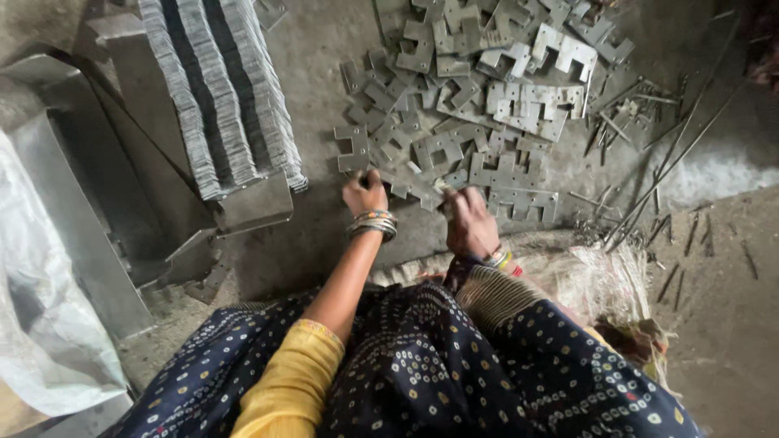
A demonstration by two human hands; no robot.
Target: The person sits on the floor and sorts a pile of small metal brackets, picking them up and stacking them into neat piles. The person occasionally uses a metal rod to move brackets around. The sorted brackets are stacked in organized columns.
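The left hand (364, 193), bangled at the wrist, pinches the near edge of a flat grey notched metal plate (355, 148) lying on the concrete floor (316, 65). The right hand (468, 221) is closed on another small plate at the pile's near edge. A neat stack of thin metal sheets (219, 89) stands well apart, at left.

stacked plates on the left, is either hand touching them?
No: the left hand and right hand both rest at the near edge of the loose stamped metal brackets, well apart from the stacked plates.
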